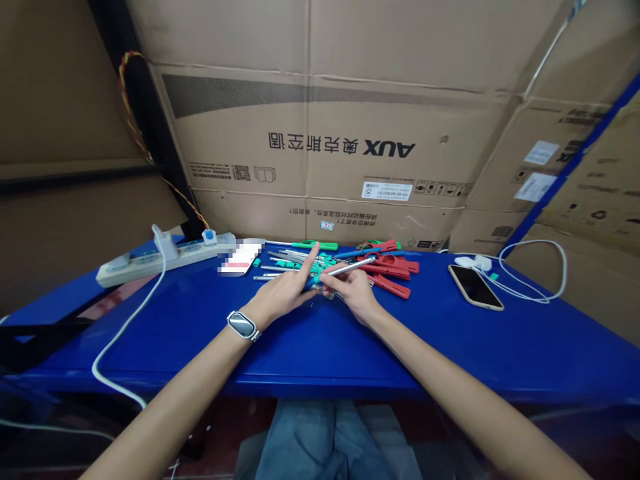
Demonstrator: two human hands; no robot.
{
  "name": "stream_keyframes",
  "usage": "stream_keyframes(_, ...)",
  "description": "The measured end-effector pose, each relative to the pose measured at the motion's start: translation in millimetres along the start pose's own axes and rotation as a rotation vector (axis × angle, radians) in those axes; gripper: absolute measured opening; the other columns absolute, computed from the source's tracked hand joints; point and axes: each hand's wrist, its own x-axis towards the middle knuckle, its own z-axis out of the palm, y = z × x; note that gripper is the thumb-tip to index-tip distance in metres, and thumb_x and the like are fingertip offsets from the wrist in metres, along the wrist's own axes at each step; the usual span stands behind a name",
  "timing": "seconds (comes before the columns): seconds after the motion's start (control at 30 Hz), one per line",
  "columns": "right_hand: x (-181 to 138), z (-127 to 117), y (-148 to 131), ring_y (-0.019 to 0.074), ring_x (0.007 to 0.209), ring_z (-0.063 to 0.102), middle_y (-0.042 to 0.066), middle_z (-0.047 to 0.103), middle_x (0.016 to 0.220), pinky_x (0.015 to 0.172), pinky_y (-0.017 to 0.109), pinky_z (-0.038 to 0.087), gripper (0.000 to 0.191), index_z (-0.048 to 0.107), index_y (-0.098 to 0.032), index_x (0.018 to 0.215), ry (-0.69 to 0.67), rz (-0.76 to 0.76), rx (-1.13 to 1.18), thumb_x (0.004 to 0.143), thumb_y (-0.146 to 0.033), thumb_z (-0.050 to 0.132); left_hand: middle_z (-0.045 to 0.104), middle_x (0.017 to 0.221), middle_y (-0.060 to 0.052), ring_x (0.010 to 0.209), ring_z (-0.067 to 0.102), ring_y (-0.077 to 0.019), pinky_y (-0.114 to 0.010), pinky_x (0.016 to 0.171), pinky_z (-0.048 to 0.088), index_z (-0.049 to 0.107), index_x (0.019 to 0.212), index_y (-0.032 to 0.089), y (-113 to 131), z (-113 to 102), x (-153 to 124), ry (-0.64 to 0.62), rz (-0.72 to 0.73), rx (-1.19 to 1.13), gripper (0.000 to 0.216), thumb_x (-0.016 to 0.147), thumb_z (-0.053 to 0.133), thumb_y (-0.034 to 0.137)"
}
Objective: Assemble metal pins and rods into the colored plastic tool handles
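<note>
My left hand, with a watch on the wrist, is closed round the blue end of a slim silver rod. Its index finger points up and away. The thumb and fingers of my right hand pinch the rod near its teal middle part, and its silver length slants up to the right. Fingers partly cover the rod, so its exact kind is unclear. Just beyond my hands lies a pile of similar silver rods with teal pieces. To the right of it are several flat red plastic pieces.
A white power strip with a cable stands at the left. Beside the pile lies a pixelated white object. A phone and a white charging cable rest on the blue table at right. Large cardboard walls the back.
</note>
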Motion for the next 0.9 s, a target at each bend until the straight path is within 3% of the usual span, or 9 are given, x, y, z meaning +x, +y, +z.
stream_keyframes(0.13, -0.5, 3.3, -2.2, 0.0134, 0.053, 0.060, -0.001, 0.065, 0.059, 0.055, 0.029, 0.054, 0.030, 0.070, -0.019, 0.072, -0.009, -0.017, -0.011, 0.061, -0.042, 0.087, 0.070, 0.081, -0.007, 0.069, 0.069, -0.0244, -0.025, 0.058, 0.040, -0.002, 0.158, 0.017, 5.0, -2.7, 1.6, -0.022, -0.029, -0.003, 0.084, 0.094, 0.051, 0.028)
stream_keyframes(0.33, -0.4, 8.7, -1.7, 0.0123, 0.047, 0.058, -0.002, 0.063, 0.054, 0.048, 0.026, 0.052, 0.033, 0.065, -0.018, 0.067, 0.031, 0.005, -0.030, 0.058, -0.039, 0.089, 0.072, 0.085, -0.009, 0.074, 0.070, -0.0265, -0.026, 0.058, 0.039, -0.005, 0.158, 0.017, 12.0, -5.4, 3.5, -0.080, -0.025, 0.036, 0.088, 0.092, 0.053, 0.023)
stream_keyframes(0.5, -2.3, 9.4, -2.8, 0.0129, 0.045, 0.058, -0.002, 0.063, 0.052, 0.048, 0.026, 0.050, 0.038, 0.058, -0.019, 0.066, 0.035, 0.036, -0.041, 0.060, -0.043, 0.087, 0.071, 0.084, -0.008, 0.074, 0.070, -0.0269, -0.026, 0.059, 0.040, 0.003, 0.158, 0.019, 12.7, -3.9, 3.9, -0.078, -0.015, -0.020, 0.083, 0.092, 0.054, 0.025)
stream_keyframes(0.6, -4.7, 10.2, -10.3, 0.0136, 0.048, 0.059, -0.003, 0.062, 0.054, 0.051, 0.027, 0.050, 0.038, 0.055, -0.021, 0.070, -0.016, -0.029, -0.071, 0.065, -0.047, 0.083, 0.071, 0.085, -0.006, 0.071, 0.068, -0.0250, -0.026, 0.059, 0.041, 0.012, 0.157, 0.023, 10.5, -3.5, 6.1, -0.019, 0.016, -0.155, 0.079, 0.091, 0.055, 0.029)
stream_keyframes(0.73, -7.0, 10.2, -22.7, 0.0131, 0.061, 0.061, -0.001, 0.063, 0.068, 0.062, 0.027, 0.051, 0.031, 0.063, -0.020, 0.078, -0.088, -0.237, -0.211, 0.076, -0.050, 0.074, 0.071, 0.089, -0.003, 0.065, 0.063, -0.0176, -0.025, 0.062, 0.043, 0.023, 0.153, 0.024, 10.0, -6.7, 9.3, 0.103, 0.113, -0.346, 0.075, 0.086, 0.057, 0.025)
stream_keyframes(0.8, -5.8, 8.2, -25.6, 0.0128, 0.064, 0.061, 0.000, 0.063, 0.070, 0.063, 0.026, 0.051, 0.033, 0.064, -0.019, 0.077, -0.070, -0.289, -0.265, 0.077, -0.051, 0.073, 0.070, 0.084, -0.001, 0.060, 0.061, -0.0160, -0.024, 0.060, 0.042, 0.025, 0.152, 0.023, 10.8, -9.4, 8.6, 0.135, 0.131, -0.349, 0.073, 0.086, 0.057, 0.026)
stream_keyframes(0.9, -1.1, 2.5, -24.5, 0.0118, 0.054, 0.058, -0.002, 0.060, 0.061, 0.054, 0.024, 0.049, 0.039, 0.059, -0.019, 0.073, 0.038, -0.253, -0.234, 0.077, -0.055, 0.072, 0.069, 0.077, 0.000, 0.060, 0.061, -0.0187, -0.026, 0.059, 0.040, 0.036, 0.147, 0.022, 10.4, -13.5, 5.0, 0.174, 0.125, -0.201, 0.071, 0.084, 0.063, 0.041)
